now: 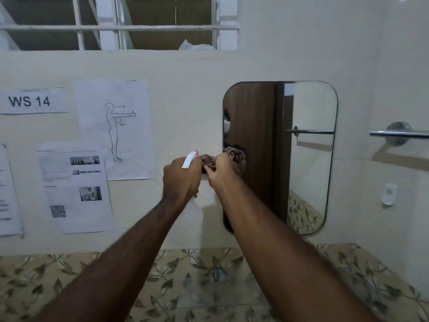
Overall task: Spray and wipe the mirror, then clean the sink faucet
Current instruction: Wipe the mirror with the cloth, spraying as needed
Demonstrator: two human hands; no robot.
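Both arms stretch fwd toward the wall. Left hand (182, 176) is wrapped around a white spray bottle (189, 159) w/ an orange nozzle tip – fingers closed tight on its neck, bottle body mostly hidden behind the hand. Right hand (220, 169) is just beside it, fingers pinched shut on a dark reddish cloth (208, 161) bunched btwn the two hands; cloth touches or nearly touches the sprayer head, can't tell which.

Mirror (308, 156) hangs on the wall just right of the hands – rounded corners, upright, reflecting a brown door and a towel rail. Right forearm crosses in front of its lower left edge. Hands sit at the mirror's left edge, about mid-height; can't tell whether they touch the glass.

Left of the hands: printed sheets taped to the wall, incl. a "WS 14" sign (30, 101) and a posture diagram (115, 129). A chrome towel bar (399, 133) is mounted well right of the mirror. Leaf-pattern tiles (58, 287) run below, w/ a blurred metal fitting (216, 274) btwn the forearms – too soft to identify
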